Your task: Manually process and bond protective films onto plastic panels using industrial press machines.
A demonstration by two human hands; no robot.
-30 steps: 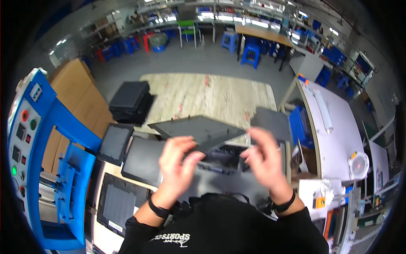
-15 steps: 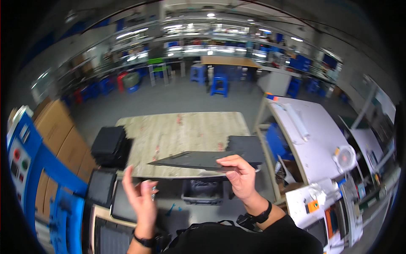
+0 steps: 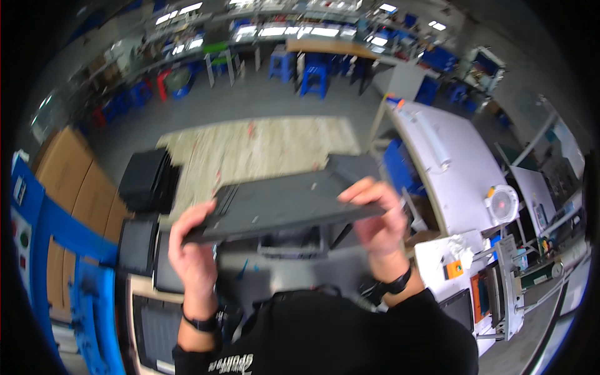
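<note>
A flat dark grey panel (image 3: 281,203) with a few small light specks and thin grooves near its left end is held up between both hands, tilted slightly. My left hand (image 3: 192,240) grips its left edge, thumb and fingers closed round it. At the right end, my right hand (image 3: 380,215) pinches the panel with its fingers over the upper face. Beyond the panel is a wood-patterned table (image 3: 250,144). A stack of black sheets (image 3: 145,181) sits at its left side, and another dark stack (image 3: 355,167) lies at its right, partly hidden.
On the left stand a blue machine (image 3: 59,234) and cardboard boxes (image 3: 75,178). A dark crate (image 3: 290,245) lies below the panel. To the right is a white-topped table (image 3: 450,162) with a small white fan (image 3: 502,203). Blue stools (image 3: 314,81) stand farther back.
My left hand has come up from being empty and taken hold of the panel's left end. The panel has turned from a thin slanted view to a broader face. The head view has tilted downward.
</note>
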